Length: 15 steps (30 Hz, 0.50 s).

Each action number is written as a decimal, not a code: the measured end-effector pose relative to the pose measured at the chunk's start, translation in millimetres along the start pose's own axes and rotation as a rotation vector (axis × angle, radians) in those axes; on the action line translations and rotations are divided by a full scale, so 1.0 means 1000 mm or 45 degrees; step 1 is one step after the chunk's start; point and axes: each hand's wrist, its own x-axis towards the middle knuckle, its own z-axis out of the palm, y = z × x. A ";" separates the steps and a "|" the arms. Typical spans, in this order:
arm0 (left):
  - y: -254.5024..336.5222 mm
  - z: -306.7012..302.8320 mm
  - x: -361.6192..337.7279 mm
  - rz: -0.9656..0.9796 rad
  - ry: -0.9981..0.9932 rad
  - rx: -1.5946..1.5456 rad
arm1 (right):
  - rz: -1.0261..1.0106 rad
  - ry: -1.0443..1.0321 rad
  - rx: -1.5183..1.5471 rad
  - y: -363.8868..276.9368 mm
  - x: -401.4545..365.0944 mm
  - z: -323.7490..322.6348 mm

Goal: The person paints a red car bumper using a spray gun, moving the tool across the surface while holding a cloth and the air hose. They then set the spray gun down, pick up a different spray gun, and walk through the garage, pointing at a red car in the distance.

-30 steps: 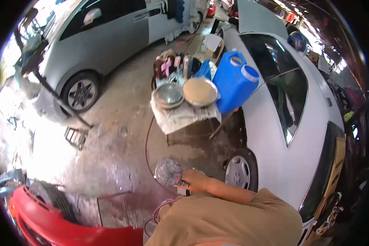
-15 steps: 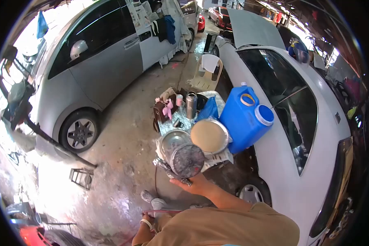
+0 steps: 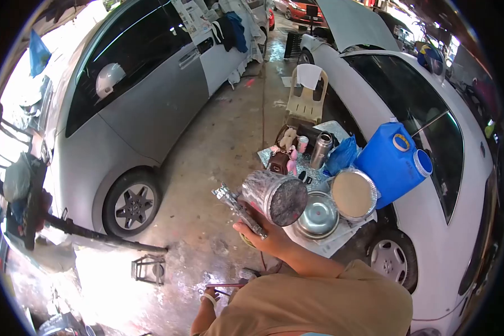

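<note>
My right hand (image 3: 270,238) is wrapped round a silver paint spray gun (image 3: 239,211), held up at the near left of the small table (image 3: 339,242). Its grimy, plastic-covered cup (image 3: 259,189) tilts towards the right, with the dark end facing me. Down beside my body, my left hand (image 3: 211,297) is closed on a thin red hose (image 3: 229,285). Just right of the cup is a steel bowl (image 3: 319,217). A round tan-topped container with a foil-like rim (image 3: 354,194) stands next to the bowl.
A blue jerrycan (image 3: 389,162), steel tumbler (image 3: 321,150), blue plastic bag (image 3: 340,158) and brown bag (image 3: 278,162) crowd the table. A plastic chair (image 3: 306,103) stands behind. A grey car (image 3: 145,106) is at left, a white car (image 3: 453,246) at right. A metal stand (image 3: 147,270) sits on the floor.
The view has turned left, so the table appears further right. My right hand has moved the spray gun left off the bowl and tilted its cup. My left hand still grips the hose.
</note>
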 end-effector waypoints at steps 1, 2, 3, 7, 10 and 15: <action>0.015 -0.016 0.007 0.042 -0.060 0.136 | 0.022 -0.039 -0.030 -0.009 0.011 0.006; 0.032 -0.028 0.004 0.083 -0.117 0.273 | 0.047 -0.079 -0.057 -0.013 0.020 0.014; 0.047 -0.032 0.001 0.125 -0.202 0.154 | 0.012 -0.052 0.037 0.007 0.028 0.032; 0.119 -0.071 0.020 0.878 0.177 1.105 | -0.085 0.060 0.071 0.047 0.067 0.079; 0.201 -0.020 -0.049 1.033 0.142 0.366 | 0.002 0.077 0.038 0.067 0.100 0.101; 0.383 0.099 -0.187 1.779 -0.234 0.795 | 0.165 0.060 0.217 0.116 0.180 0.130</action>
